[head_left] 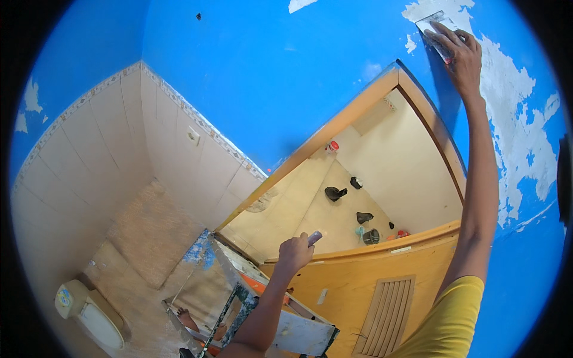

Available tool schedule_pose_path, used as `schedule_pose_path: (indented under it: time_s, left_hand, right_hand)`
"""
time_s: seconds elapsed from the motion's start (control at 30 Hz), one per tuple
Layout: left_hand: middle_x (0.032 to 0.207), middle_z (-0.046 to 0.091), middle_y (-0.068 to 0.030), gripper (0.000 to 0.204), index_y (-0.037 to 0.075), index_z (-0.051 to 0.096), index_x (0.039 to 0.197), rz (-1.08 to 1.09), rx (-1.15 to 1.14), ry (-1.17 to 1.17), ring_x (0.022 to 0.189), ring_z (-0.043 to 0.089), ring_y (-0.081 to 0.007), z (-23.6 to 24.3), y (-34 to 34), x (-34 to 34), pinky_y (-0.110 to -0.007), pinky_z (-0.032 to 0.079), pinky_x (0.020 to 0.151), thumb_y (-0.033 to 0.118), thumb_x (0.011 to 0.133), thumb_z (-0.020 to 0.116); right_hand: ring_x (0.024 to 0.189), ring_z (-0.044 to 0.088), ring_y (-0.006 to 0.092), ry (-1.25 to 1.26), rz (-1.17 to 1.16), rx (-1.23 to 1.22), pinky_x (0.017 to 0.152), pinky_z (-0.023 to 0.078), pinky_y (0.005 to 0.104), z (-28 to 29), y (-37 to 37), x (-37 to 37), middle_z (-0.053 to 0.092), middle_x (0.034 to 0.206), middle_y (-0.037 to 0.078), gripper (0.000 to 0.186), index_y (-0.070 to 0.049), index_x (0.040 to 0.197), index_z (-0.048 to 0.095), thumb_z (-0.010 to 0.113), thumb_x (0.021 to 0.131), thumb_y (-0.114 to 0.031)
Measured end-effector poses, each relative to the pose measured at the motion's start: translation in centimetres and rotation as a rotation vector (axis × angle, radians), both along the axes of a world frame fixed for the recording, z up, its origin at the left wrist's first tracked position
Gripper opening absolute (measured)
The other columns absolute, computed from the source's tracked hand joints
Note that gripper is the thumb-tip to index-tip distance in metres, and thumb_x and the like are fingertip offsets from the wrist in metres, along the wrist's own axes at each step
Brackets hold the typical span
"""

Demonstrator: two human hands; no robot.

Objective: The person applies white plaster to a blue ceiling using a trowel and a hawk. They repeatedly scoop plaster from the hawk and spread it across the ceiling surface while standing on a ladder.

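High on the blue wall (239,53), my right hand (464,59) is closed on a wide, flat scraper (431,25). Its pale plate lies against the wall where the blue paint gives way to whitish patches (507,119). Lower down, near the door frame, my left hand (295,253) is wrapped round a greyish-purple handle-like piece (314,238). Only one end of that piece sticks out of the fist, so its kind is hidden. A paint-spattered ladder (239,310) stands below my left arm.
A wooden door frame (334,128) surrounds an opening to a tiled floor with black bags (335,193), a dark bucket (370,237) and a red-and-white tub (332,147). The yellow door (340,292) has a slatted vent. A toilet (98,319) is at lower left.
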State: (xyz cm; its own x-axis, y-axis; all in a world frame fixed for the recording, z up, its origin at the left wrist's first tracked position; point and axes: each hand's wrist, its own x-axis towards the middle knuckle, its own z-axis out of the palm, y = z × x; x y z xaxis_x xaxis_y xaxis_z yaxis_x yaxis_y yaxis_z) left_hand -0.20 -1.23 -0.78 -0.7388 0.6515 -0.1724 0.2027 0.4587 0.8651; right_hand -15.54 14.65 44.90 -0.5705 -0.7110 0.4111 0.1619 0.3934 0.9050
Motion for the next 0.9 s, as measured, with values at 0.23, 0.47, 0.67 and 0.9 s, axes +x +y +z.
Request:
schedule_pose_path:
  time_s: [0.23,0.47,0.67,0.9]
  left_hand:
    - [0.074,0.062,-0.0183,0.028,0.003,0.052,0.089,0.012,0.058,0.022,0.073,0.062,-0.0338,0.0,0.2,0.3,-0.044,0.047,0.069,0.029,0.081,0.055]
    - [0.078,0.064,-0.0182,0.026,0.003,0.053,0.092,0.002,0.016,-0.033,0.078,0.063,-0.033,0.3,0.2,0.4,-0.043,0.049,0.072,0.026,0.08,0.056]
    - [0.079,0.063,-0.0192,0.027,0.002,0.053,0.093,0.003,0.015,-0.002,0.079,0.063,-0.0334,-0.1,0.1,0.1,-0.043,0.049,0.073,0.026,0.08,0.056]
    - [0.076,0.063,-0.0174,0.029,0.003,0.052,0.091,-0.003,-0.006,0.011,0.074,0.062,-0.0334,0.1,0.3,-0.1,-0.044,0.047,0.069,0.03,0.082,0.055]
  right_hand:
    - [0.098,0.051,0.0207,0.045,-0.01,0.055,0.089,0.038,0.0339,0.2,1.0,0.2,0.056,0.118,-0.011,0.043,-0.028,0.109,0.062,0.064,0.071,-0.009]
    - [0.099,0.051,0.0203,0.047,-0.031,0.039,0.091,0.038,0.0351,-0.1,1.7,1.3,0.055,0.12,-0.01,0.053,-0.03,0.112,0.06,0.067,0.066,-0.004]
    - [0.098,0.052,0.0209,0.034,-0.024,-0.008,0.091,0.038,0.0351,0.7,1.9,1.3,0.055,0.12,-0.011,0.059,-0.031,0.112,0.06,0.068,0.063,-0.001]
    - [0.099,0.051,0.0205,0.073,0.015,-0.041,0.09,0.038,0.0351,-0.4,1.9,0.3,0.054,0.121,-0.01,0.064,-0.032,0.114,0.058,0.068,0.06,0.001]
